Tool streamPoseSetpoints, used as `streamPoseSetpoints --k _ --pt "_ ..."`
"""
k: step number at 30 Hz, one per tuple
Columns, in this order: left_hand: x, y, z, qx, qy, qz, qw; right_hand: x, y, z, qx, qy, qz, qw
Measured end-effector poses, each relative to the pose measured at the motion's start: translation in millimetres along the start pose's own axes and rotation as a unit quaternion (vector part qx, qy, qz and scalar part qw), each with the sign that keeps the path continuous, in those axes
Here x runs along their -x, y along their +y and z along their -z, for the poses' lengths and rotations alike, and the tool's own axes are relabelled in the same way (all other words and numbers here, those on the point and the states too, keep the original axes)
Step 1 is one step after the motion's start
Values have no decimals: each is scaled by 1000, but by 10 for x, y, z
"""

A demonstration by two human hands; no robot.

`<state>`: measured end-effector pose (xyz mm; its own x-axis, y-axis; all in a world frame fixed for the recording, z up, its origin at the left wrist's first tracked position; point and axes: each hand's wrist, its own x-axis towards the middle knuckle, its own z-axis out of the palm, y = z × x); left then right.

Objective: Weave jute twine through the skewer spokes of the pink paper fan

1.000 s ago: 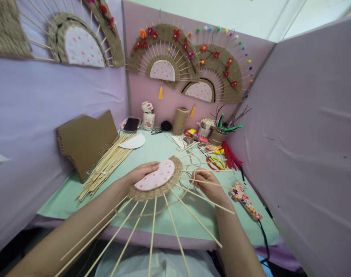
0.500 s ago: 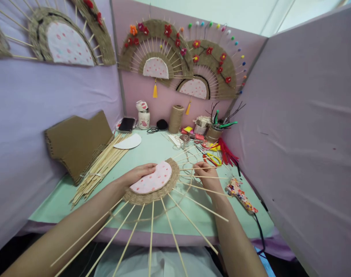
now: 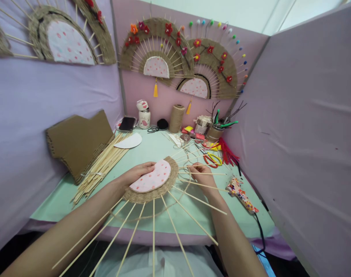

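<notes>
A fan frame with a dotted pink half-disc (image 3: pixel 152 177), a woven twine band (image 3: pixel 174 171) and long thin sticks spreading outward is held above the table. My left hand (image 3: pixel 139 173) grips the half-disc at its upper left edge, thumb on top. Over the sticks on the right, my right hand (image 3: pixel 200 172) pinches the twine (image 3: pixel 189 181) with fingers together. That loose twine curves below the band, across the sticks, towards the left side.
Bundled sticks (image 3: pixel 98 165), cardboard (image 3: pixel 80 140) and a white half-disc (image 3: pixel 129 141) lie left. Scissors (image 3: pixel 212 159) and a patterned glue gun (image 3: pixel 241 195) lie right. A twine spool (image 3: pixel 177 118) and jar of tools (image 3: pixel 214 132) stand behind. Finished fans (image 3: pixel 156 46) hang on the partition.
My right hand has moved slightly left, closer to the woven band. The fan has turned a little, and its sticks have shifted. My left hand keeps its hold.
</notes>
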<state>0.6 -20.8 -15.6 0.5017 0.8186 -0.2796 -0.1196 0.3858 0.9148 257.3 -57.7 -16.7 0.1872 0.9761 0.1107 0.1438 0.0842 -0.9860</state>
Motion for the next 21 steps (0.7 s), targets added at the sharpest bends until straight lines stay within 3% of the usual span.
streamPoseSetpoints --k 12,17,21 --pt "5 -3 -12 -13 -7 7 1000 -4 8 2 -17 34 2 999" --pt "35 27 -48 -24 -7 17 1000 6 10 34 -34 24 8 999" --pt "95 68 -62 -32 -9 35 999 11 44 75 -48 1 -28 998"
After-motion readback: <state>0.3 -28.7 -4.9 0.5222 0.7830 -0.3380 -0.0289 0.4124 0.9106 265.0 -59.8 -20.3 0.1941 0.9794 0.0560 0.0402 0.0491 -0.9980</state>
